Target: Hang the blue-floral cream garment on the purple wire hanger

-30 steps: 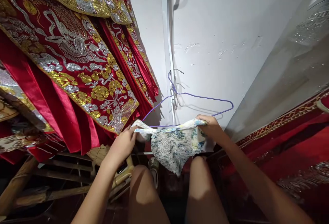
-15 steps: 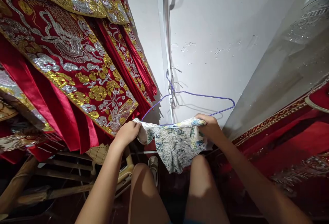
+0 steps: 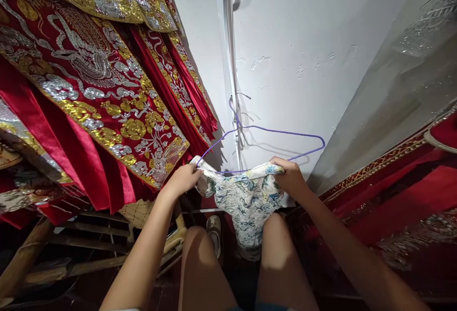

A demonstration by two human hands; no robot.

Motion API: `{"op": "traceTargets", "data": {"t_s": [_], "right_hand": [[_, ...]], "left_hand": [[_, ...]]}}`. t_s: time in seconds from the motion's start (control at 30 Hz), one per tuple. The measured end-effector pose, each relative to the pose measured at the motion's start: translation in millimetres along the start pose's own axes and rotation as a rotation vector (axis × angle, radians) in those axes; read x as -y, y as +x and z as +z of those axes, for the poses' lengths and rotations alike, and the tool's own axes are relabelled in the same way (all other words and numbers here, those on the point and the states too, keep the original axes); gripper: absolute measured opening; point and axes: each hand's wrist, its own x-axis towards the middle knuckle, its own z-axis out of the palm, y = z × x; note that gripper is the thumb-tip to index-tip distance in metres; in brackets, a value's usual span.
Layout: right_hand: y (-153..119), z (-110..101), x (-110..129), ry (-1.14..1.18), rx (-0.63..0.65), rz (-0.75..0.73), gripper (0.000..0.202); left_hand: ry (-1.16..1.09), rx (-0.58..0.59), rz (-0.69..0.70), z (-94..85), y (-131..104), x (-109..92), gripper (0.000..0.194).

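Left hand: our left hand [image 3: 183, 179] is clenched on the left end of the patterned cloth [image 3: 246, 197], gripping its top edge.
Right hand: our right hand [image 3: 291, 176] pinches the right end of the same top edge, fingers curled over it.
Patterned cloth: it stretches between our two hands, white with blue, green and grey swirls, and its lower part hangs down between our knees [image 3: 200, 249].
Hanger: a purple wire hanger [image 3: 264, 132] sits just above and behind our hands; its lower bar runs along the top edge of the cloth, and its hook reaches up to the white strip [image 3: 232, 87] on the wall. We cannot tell whether the cloth is draped over the bar or only held against it.
Wall: a white wall [image 3: 303, 40] rises beyond our hands, with chipped paint above the hanger.
Left of our hands: red robes [image 3: 100, 87] with gold and silver embroidery hang in layers, close to our left hand.
Right of our hands: red fabric with a patterned border [image 3: 392, 192] lies beyond our right forearm.
Below our hands: a sandal [image 3: 213, 228] rests on the floor between our knees, and wooden slats [image 3: 89, 244] lie under the robes.
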Motion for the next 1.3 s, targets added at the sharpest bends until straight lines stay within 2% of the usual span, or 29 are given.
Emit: {"op": "traceTargets", "data": {"t_s": [0.13,0.23,0.4,0.6,0.67,0.73,0.8,0.9,0.97,1.07,1.2,1.23,1.27,1.3], "right_hand": [[0,7,2,0.077,0.123,0.024,0.007],[-2,13,6,0.108,0.211,0.055,0.008],[-1,19,11,-0.007,0.210,0.076,0.006],[6,18,6,-0.091,0.109,0.071,0.007],[5,17,6,-0.101,0.094,0.068,0.006],[3,18,7,-0.092,0.112,0.060,0.007],[0,21,9,-0.053,0.157,0.038,0.009],[-6,26,15,0.006,0.193,0.014,0.014],[-11,26,19,0.014,0.189,0.015,0.022],[-18,14,20,0.004,0.096,0.014,0.047],[-11,-28,13,0.039,-0.304,0.100,0.086],[-4,-41,12,0.032,-0.357,0.124,0.085],[3,-55,12,0.018,-0.357,0.148,0.078],[12,-69,15,0.003,-0.294,0.176,0.063]], "left_hand": [[-0.201,-0.276,0.130,-4.1,-1,-13,0.042],[-0.319,-0.423,0.171,-6.2,3,-19,0.040],[-0.320,-0.455,0.133,-17.5,5,-21,0.039],[-0.190,-0.514,-0.152,-40.7,-7,-14,0.038],[-0.217,-0.534,-0.186,-44.6,-8,-9,0.032],[-0.342,-0.529,-0.146,-45.4,-6,-8,0.032],[-0.454,-0.516,-0.029,-43.1,-1,-14,0.033],[-0.423,-0.501,0.189,-34.2,10,-34,0.034],[-0.382,-0.475,0.275,-26.2,18,-45,0.033],[-0.376,-0.466,0.325,-16.6,27,-49,0.033],[-0.330,-0.444,0.379,-16.9,31,-40,0.031],[-0.321,-0.424,0.395,-18.8,30,-39,0.030],[-0.312,-0.410,0.413,-20.9,30,-37,0.030],[-0.304,-0.407,0.428,-22.8,30,-36,0.029]]}}
